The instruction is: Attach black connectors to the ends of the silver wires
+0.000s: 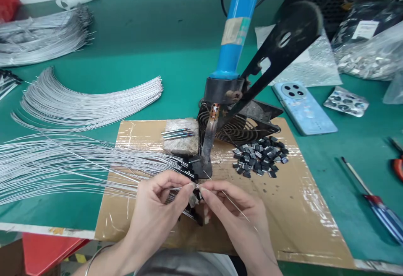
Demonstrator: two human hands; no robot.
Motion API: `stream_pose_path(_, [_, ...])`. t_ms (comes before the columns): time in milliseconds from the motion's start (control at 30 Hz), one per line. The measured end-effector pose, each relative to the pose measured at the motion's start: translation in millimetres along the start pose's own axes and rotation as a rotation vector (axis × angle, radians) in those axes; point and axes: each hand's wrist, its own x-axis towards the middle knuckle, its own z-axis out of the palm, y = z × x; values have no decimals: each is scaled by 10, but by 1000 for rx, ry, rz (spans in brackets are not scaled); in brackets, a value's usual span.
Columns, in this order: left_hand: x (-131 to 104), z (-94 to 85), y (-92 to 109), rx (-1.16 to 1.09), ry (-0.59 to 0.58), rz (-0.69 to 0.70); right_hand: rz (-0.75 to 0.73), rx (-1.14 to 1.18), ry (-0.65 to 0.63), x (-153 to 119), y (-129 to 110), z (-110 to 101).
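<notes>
My left hand [165,200] pinches a thin grey cable near its end, just below the soldering iron. Close against it, my right hand [236,213] is closed at the fingertips on a small part at the cable's end, too small to make out. A thin solder wire [237,209] passes across my right hand. Above both hands, the blue soldering iron [233,28] hangs tip-down in a black holder [283,37]. Grey cables [138,162] with black ends spread leftward behind my left hand. A pile of small black connectors [260,156] sits right of the iron.
Cardboard [299,225] covers the green table. A fan [242,127] and a block with metal-tipped pieces [181,141] stand behind the hands. Cable bundles [94,104] lie left. A blue phone [305,108], a blister pack [346,101], a screwdriver [374,200] and plastic bags [371,53] are right.
</notes>
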Motion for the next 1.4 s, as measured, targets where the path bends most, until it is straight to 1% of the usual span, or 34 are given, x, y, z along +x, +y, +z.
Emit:
stream_pose_path(200, [-1, -42, -2, -20, -45, -50, -69, 14, 89, 26, 8, -26])
stream_pose_path(333, [-7, -67, -31, -4, -66, -80, -89, 34, 42, 48, 33, -19])
stream_pose_path(400, [-11, -74, -39, -1, -87, -91, -79, 37, 48, 41, 23, 4])
stream_pose_path(600, [16, -65, -3, -100, -151, -77, -53, 65, 75, -11, -26, 70])
stream_pose_path(767, [41, -46, 46, -172, -145, -31, -63, 91, 100, -27, -33, 102])
stream_pose_path(967, [35, -48, 65, -182, -144, -9, -87, 90, 121, -19, -6, 103])
stream_pose_path(1133, [46, -50, 71, -184, -157, 1, -170, 52, 75, 24, 65, 52])
stream_pose_path(1233, [54, -50, 79, -180, -167, 10, -171, 39, 100, 46, 109, 28])
stream_pose_path(1367, [47, -52, 102, -88, -146, 30, -235, 50, 37, 58, 151, 7])
stream_pose_path(1400, [41, -53, 108, -58, -140, 34, -230, 54, 29, 53, 148, 8])
